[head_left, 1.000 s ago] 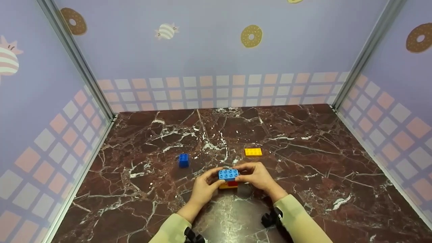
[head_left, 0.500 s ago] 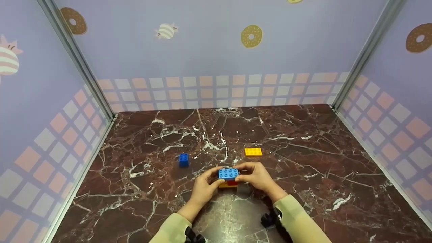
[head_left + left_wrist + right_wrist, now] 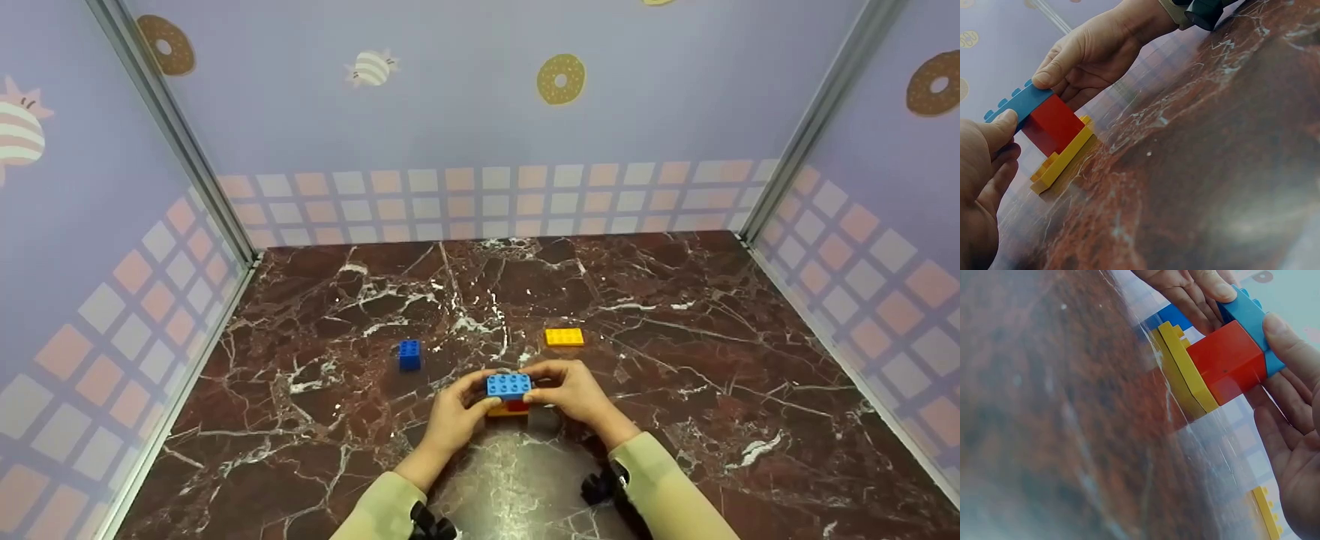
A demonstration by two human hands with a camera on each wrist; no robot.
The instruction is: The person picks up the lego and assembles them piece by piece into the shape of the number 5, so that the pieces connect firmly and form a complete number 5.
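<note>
A light blue flat building brick [image 3: 508,385] lies across the top of a red brick [image 3: 1227,363], which stands on a yellow flat brick [image 3: 1064,160] on the table. My left hand [image 3: 451,420] pinches the left end of the light blue brick, thumb at the near side and fingers behind. At its right end my right hand [image 3: 571,394] pinches the same brick the same way. In the left wrist view the red brick sits midway, with studs of the yellow brick showing at both sides of it. The fingertips behind the brick are partly hidden.
Farther back on the left stands a dark blue brick [image 3: 409,355]. Another yellow flat brick [image 3: 564,337] lies behind my right hand. Purple patterned walls [image 3: 480,112] close off the back and both sides of the marbled table [image 3: 315,465].
Both hands keep their grip on the light blue brick with hardly any movement. The whole head view shifts very slightly.
</note>
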